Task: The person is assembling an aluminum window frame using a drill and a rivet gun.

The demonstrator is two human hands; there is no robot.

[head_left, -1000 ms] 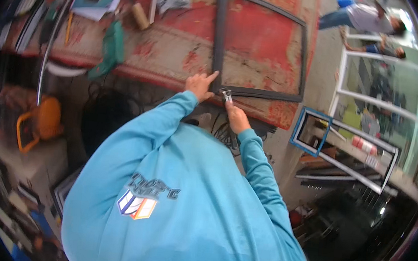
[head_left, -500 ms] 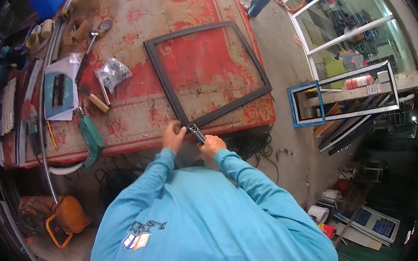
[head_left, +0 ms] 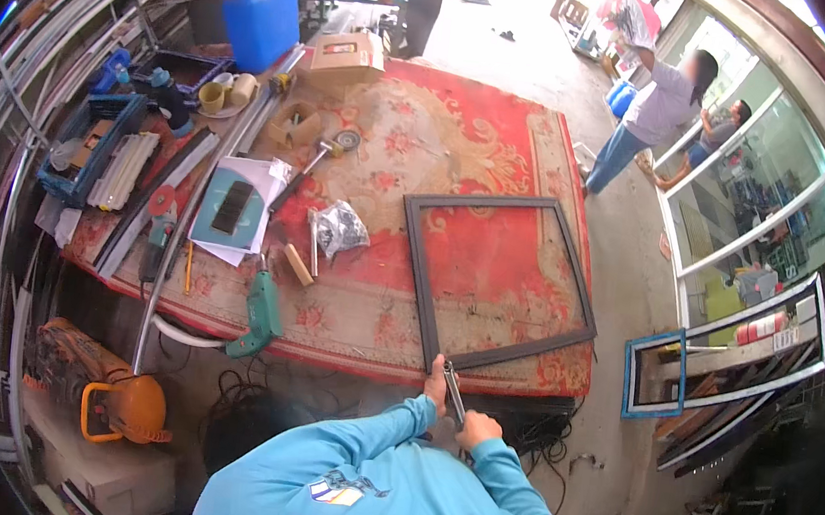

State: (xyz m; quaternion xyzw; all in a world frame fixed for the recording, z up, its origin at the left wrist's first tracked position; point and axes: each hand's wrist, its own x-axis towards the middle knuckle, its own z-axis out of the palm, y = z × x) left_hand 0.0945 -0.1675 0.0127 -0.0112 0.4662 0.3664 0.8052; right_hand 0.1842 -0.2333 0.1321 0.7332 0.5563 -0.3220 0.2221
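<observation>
Hands (head_left: 478, 431) stay at the dark frame (head_left: 422, 280), more tool (head_left: 455, 396) showing.

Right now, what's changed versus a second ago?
The right hand sits farther back along the silver tool, baring more of it; the view swung up, showing more of the red-covered table. Unchanged: tool held, left hand at the near corner of the dark frame.
</observation>
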